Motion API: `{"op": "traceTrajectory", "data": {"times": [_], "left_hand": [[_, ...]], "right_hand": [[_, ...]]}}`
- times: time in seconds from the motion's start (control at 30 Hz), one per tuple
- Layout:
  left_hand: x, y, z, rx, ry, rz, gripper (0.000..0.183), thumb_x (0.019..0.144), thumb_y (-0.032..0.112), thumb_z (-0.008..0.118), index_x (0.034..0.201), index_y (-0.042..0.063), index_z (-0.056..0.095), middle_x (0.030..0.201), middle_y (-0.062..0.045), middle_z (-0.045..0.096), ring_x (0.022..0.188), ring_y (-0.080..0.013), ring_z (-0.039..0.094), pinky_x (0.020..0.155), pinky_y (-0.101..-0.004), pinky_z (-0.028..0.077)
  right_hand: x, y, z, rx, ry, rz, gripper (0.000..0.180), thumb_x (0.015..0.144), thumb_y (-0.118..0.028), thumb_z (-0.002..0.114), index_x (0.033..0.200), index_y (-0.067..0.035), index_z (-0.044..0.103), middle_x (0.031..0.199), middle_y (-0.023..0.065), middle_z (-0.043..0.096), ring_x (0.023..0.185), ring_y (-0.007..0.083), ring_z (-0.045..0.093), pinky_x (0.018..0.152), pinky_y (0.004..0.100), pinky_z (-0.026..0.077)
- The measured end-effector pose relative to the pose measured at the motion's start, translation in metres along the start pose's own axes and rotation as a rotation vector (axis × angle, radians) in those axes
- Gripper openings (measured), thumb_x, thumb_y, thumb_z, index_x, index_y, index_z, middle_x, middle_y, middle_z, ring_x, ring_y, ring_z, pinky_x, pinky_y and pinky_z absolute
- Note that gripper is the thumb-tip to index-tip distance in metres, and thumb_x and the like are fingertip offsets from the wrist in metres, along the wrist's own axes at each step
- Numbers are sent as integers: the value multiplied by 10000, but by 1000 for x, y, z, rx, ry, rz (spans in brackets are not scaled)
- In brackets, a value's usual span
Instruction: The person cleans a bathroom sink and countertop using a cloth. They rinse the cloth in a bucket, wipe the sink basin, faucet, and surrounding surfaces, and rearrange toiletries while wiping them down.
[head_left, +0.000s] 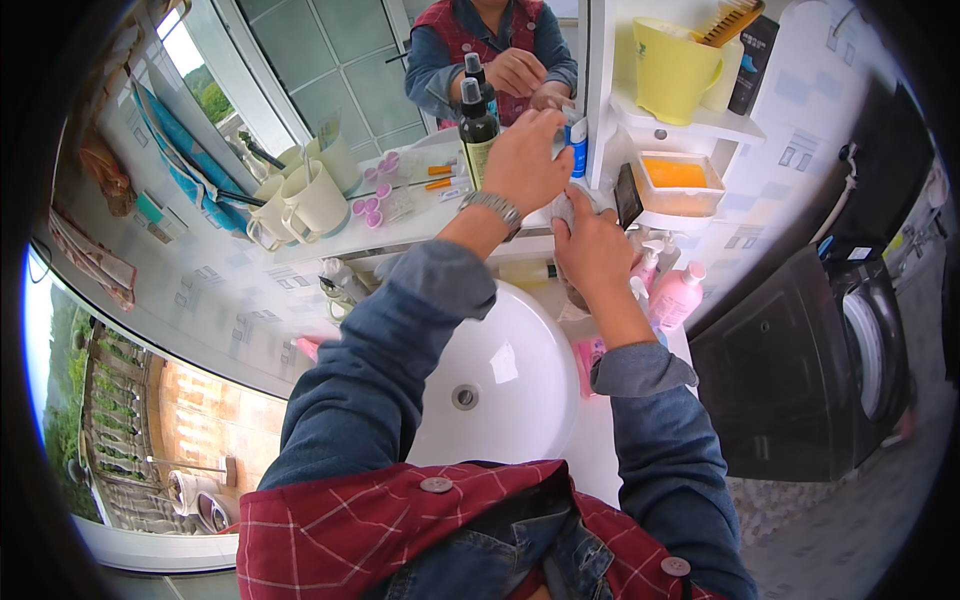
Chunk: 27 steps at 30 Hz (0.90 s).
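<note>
My left hand (529, 161), with a metal-band watch (495, 206) at its wrist, reaches over the shelf under the mirror. Its bent fingers are beside a blue and white tube (577, 150); whether they touch it is hidden. A dark spray bottle (474, 124) stands just left of that hand. My right hand (596, 251) grips a grey cloth (571, 206) against the shelf's front edge, index finger extended over it. Most of the cloth is covered by the hand. Below both arms is a white round washbasin (517, 420).
Left on the shelf (367, 238) are cream mugs (319, 199), pink-capped small items (373, 206) and orange-handled brushes (444, 182). To the right are a soap box (679, 184), a yellow cup (671, 71) and a pink pump bottle (676, 296). A dark washing machine (780, 375) stands farther right.
</note>
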<state>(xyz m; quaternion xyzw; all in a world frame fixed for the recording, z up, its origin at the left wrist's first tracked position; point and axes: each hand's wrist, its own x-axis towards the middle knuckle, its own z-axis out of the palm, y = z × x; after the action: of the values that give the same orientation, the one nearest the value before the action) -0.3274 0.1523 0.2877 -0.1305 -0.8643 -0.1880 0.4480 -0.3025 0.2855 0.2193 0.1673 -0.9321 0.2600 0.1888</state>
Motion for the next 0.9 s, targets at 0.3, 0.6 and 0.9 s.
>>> {"op": "traceTrajectory", "data": {"times": [0.3, 0.6, 0.9], "left_hand": [[43, -8, 60, 209, -311, -391, 169, 809, 212, 646, 903, 75, 680, 950, -153, 689, 925, -344, 652, 791, -451, 522], [-3, 5, -66, -228, 147, -118, 167, 828, 101, 700, 975, 23, 674, 732, -84, 668, 609, -140, 630, 565, -272, 489], [-94, -9, -146, -460, 161, -461, 209, 892, 83, 669, 1078, -10, 643, 767, -27, 675, 632, -55, 611, 534, -183, 459]], "right_hand": [[21, 2, -13, -2, -174, -26, 484, 866, -351, 591, 1314, -174, 541, 948, 173, 697, 890, 352, 674, 780, 458, 537], [48, -26, -12, -189, -335, -98, 336, 850, -314, 591, 1113, -108, 624, 992, 153, 692, 943, 332, 666, 811, 444, 522], [94, -26, 20, -235, -221, -74, 284, 839, -241, 543, 1028, -121, 717, 1060, 138, 699, 1005, 316, 670, 835, 412, 531]]}}
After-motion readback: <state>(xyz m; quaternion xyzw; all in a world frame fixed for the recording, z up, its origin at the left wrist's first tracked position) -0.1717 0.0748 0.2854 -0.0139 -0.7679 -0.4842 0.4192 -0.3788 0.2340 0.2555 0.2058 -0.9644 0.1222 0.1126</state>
